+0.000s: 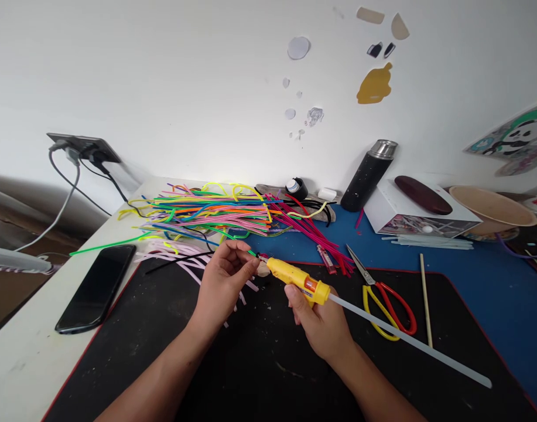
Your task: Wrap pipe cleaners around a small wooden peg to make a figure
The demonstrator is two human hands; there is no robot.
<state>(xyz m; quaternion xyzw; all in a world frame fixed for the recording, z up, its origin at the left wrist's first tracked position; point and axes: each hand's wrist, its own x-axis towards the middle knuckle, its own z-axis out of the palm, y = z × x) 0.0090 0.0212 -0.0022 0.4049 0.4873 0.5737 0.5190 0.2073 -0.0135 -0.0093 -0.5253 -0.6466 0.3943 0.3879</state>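
My right hand [318, 319] is wrapped round the handle of a yellow hot glue gun [290, 274], with a long translucent glue stick [409, 340] sticking out of its back end. The gun's nozzle points left and meets the fingertips of my left hand [226, 272]. Those fingers are pinched on a small dark bit that looks like part of a black pipe cleaner [175, 262], whose straight length shows left of the hand. My fingers hide most of it. A pale rounded piece [263, 269] shows just below the nozzle.
Colourful pipe cleaners [215, 208] are heaped behind my hands, with magenta ones [312, 234] to the right. Scissors [382, 299] and a thin wooden stick [425, 299] lie right on the black mat [250, 375]. A phone [96, 287] lies left; a black flask [368, 176] stands behind.
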